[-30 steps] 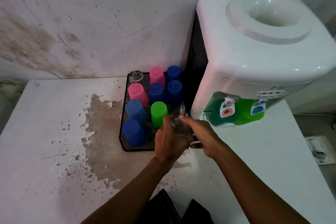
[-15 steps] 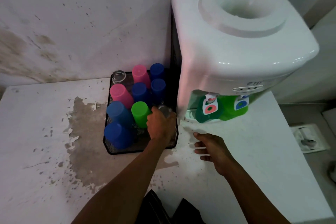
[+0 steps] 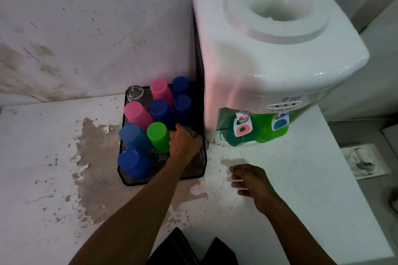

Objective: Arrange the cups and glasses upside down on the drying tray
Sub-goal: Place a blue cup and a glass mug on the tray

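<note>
Here we see our left hand (image 3: 185, 142) closed around a clear glass (image 3: 192, 132) in the right-hand part of the black mesh drying tray (image 3: 129, 180), which sits at the counter's (image 3: 43, 168) back edge, just beside the white water dispenser (image 3: 269, 54). The glass is mostly hidden by the fingers, so we cannot tell which way up it stands. Our right hand (image 3: 252, 180) hovers released, fingers loosely spread, over the counter near its front-right part, well apart from the tray. On the tray stand upside-down cups: a green cup (image 3: 159, 136) touching our left hand, two pink ones, and several blue ones, with another clear glass (image 3: 135, 92) in its back-left corner.
</note>
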The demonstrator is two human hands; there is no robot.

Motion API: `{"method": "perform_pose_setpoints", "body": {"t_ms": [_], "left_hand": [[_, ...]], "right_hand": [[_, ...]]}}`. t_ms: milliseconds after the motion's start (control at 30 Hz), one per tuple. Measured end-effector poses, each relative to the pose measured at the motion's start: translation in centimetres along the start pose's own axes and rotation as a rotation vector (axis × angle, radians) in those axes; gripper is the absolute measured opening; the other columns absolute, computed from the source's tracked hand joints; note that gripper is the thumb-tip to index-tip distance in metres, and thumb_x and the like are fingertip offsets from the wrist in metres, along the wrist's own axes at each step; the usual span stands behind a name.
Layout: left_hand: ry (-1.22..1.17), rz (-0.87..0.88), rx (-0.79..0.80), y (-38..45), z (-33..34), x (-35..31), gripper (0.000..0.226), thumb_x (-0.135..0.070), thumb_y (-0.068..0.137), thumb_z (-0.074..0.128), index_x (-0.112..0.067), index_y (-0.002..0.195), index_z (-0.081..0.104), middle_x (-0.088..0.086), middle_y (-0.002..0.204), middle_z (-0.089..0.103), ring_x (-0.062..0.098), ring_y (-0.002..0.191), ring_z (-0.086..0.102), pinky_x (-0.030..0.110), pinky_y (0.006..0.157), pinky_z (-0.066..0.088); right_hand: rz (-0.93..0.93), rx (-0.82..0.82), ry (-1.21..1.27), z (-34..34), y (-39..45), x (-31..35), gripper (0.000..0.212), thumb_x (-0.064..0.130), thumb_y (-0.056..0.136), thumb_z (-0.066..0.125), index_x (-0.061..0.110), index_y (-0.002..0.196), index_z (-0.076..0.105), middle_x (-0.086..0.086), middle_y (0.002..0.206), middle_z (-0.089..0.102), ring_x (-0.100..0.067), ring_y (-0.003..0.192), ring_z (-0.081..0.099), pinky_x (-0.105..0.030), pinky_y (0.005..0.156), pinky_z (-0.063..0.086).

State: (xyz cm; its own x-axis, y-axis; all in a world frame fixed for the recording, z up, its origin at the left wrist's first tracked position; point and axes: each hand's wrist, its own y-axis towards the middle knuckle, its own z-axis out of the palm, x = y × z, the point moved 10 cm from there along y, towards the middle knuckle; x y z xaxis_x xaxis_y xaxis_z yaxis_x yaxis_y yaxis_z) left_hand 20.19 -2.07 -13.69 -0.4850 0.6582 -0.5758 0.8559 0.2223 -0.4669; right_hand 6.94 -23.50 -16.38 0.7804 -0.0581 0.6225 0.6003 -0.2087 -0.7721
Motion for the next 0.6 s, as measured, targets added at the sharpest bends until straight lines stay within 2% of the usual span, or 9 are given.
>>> {"method": "perform_pose_setpoints", "body": {"t_ms": [167, 333, 467, 533, 600], "left_hand": [[0.205, 0.037, 0.030, -0.2, 0.1, -0.6, 0.068, -0.036, 0.081, 0.062, -0.009, 0.135, 0.030, 0.017, 0.128, 0.045, 0.042, 0.112, 0.052, 0.047, 0.086, 0.046], [0.319, 0.071, 0.042, -0.1, 0.0, -0.9, 0.074, -0.039, 0.079, 0.063, -0.010, 0.138, 0.028, 0.017, 0.133, 0.044, 0.041, 0.112, 0.054, 0.048, 0.085, 0.050], [0.440, 0.088, 0.034, -0.5, -0.6, -1.5, 0.085, -0.048, 0.075, 0.066, -0.012, 0.141, 0.025, 0.022, 0.148, 0.031, 0.043, 0.116, 0.053, 0.047, 0.085, 0.050], [0.492, 0.117, -0.016, -1.7, -1.5, -2.7, 0.077, -0.048, 0.077, 0.065, -0.011, 0.136, 0.032, 0.023, 0.150, 0.028, 0.043, 0.112, 0.056, 0.044, 0.078, 0.049], [0.472, 0.202, -0.107, -3.8, -2.6, -4.7, 0.057, -0.042, 0.079, 0.064, -0.011, 0.121, 0.043, 0.018, 0.137, 0.044, 0.035, 0.098, 0.061, 0.040, 0.068, 0.045]], "right_hand": [[-0.002, -0.002, -0.005, 0.2, 0.3, 0.1, 0.014, 0.020, 0.085, 0.069, 0.010, 0.094, 0.070, -0.018, 0.098, 0.071, -0.028, 0.084, 0.065, -0.033, 0.068, 0.049], [-0.012, 0.002, -0.003, 0.3, 0.5, 0.4, 0.018, 0.019, 0.084, 0.069, 0.009, 0.098, 0.070, -0.016, 0.096, 0.070, -0.027, 0.082, 0.065, -0.031, 0.066, 0.048], [-0.029, -0.018, 0.007, -0.1, 0.6, 0.9, 0.017, 0.018, 0.085, 0.067, 0.009, 0.099, 0.071, -0.011, 0.091, 0.070, -0.026, 0.081, 0.065, -0.031, 0.065, 0.048], [-0.047, -0.046, 0.004, -0.6, 0.7, 1.3, 0.019, 0.017, 0.084, 0.068, 0.010, 0.101, 0.070, -0.010, 0.090, 0.071, -0.026, 0.081, 0.066, -0.031, 0.066, 0.050], [-0.058, -0.112, 0.006, -1.7, 1.0, 1.4, 0.021, 0.015, 0.081, 0.072, 0.011, 0.101, 0.068, -0.009, 0.090, 0.071, -0.025, 0.080, 0.067, -0.034, 0.068, 0.053]]}}
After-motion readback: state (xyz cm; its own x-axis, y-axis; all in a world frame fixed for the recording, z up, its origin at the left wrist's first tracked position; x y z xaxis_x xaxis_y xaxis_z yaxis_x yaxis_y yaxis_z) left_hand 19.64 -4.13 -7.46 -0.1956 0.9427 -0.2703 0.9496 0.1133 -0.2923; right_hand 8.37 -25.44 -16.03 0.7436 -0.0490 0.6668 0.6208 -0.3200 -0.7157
